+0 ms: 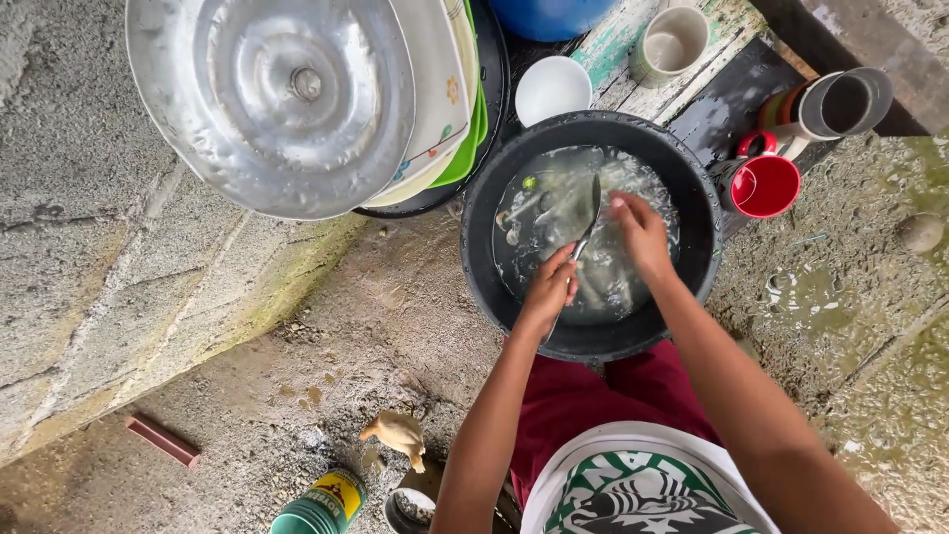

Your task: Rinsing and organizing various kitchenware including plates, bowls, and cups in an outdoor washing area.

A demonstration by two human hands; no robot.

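Round black plastic basin [692, 188] of murky, soapy water; the submerged utensils are hard to make out. Left hand [549, 287] grips the handle of a long metal spoon [583, 213] over the water. Right hand [641, 232], fingers loosely curled, touches the spoon's bowl. Red mug [766, 186] sits just beside the basin rim; dented aluminium lid [277, 99] is cut off at top.

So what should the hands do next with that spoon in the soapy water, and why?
Probably rub the right hand along the spoon bowl. The left hand grips its handle over the black basin, and the right fingertips rest just beside the spoon's bowl. The water is foamy and more cutlery lies under it, so this spoon looks mid-wash rather than ready to come out.
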